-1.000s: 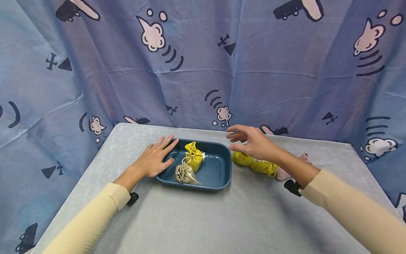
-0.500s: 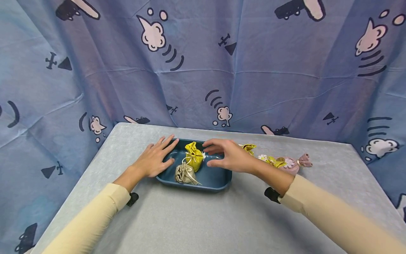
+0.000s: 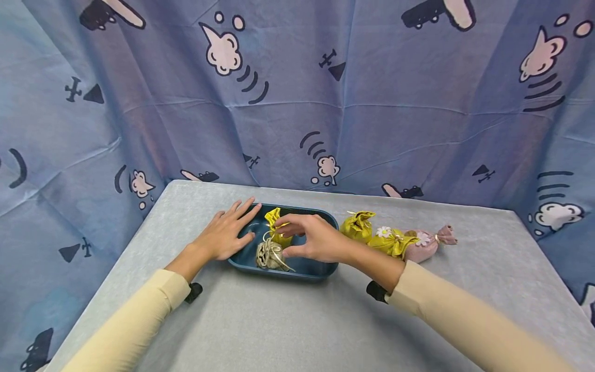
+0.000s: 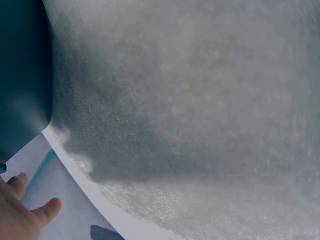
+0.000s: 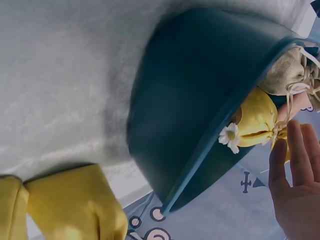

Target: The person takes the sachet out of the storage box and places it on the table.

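A dark teal tray [image 3: 316, 273] holds a yellow drawstring pouch [image 3: 273, 216] and a beige drawstring pouch [image 3: 268, 255]. Over the tray's left rim lies my left hand [image 3: 225, 233], fingers spread and straight; part of it shows in the left wrist view's corner. My right hand [image 3: 321, 240] reaches into the tray from the right, covering part of the yellow pouch. In the right wrist view its relaxed fingers [image 5: 300, 165] stand beside that pouch's tied neck, holding nothing; whether they touch it I cannot tell. A white flower decorates the yellow pouch [image 5: 257, 117].
Right of the tray, two more yellow pouches, one upright [image 3: 357, 227] and one lying [image 3: 389, 243], sit in a row with a pink pouch [image 3: 422, 249]. A patterned blue curtain [image 3: 279, 93] hangs behind the grey-covered table [image 3: 288, 325].
My right hand has moved left, from above the yellow pouches beside the tray to the pouches inside it. More of the row on the right shows now. The left hand stays put.
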### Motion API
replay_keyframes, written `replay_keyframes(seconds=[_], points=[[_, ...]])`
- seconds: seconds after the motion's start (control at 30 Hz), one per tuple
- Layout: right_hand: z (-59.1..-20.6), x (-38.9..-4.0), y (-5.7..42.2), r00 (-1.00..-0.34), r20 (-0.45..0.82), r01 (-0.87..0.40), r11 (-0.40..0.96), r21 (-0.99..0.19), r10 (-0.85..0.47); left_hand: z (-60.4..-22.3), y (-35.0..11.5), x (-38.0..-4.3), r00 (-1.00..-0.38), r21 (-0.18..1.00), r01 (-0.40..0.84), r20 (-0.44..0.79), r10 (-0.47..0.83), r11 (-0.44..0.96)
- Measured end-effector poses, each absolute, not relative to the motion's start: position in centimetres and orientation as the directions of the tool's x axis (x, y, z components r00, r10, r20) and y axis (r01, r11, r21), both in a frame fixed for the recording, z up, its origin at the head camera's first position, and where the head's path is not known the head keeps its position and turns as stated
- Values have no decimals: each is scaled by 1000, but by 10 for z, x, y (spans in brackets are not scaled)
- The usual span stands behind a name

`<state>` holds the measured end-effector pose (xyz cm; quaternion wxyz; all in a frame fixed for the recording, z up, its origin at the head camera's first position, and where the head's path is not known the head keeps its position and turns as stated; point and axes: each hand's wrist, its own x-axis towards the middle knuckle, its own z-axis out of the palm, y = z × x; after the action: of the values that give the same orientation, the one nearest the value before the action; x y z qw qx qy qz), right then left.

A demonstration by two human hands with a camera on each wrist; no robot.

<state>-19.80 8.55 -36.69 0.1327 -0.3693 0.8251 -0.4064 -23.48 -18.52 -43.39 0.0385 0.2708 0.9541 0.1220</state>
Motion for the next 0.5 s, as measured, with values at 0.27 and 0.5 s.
replay_keyframes(seconds=[0.27,0.5], points=[[-373,-194,74,-674,74,-495,375,-784,-735,-437,-186,-234,-847,249,516,8,531,819],[-380,-190,66,-683,21,-460,407,-789,-730,-435,-186,-234,-845,251,521,12,535,816]])
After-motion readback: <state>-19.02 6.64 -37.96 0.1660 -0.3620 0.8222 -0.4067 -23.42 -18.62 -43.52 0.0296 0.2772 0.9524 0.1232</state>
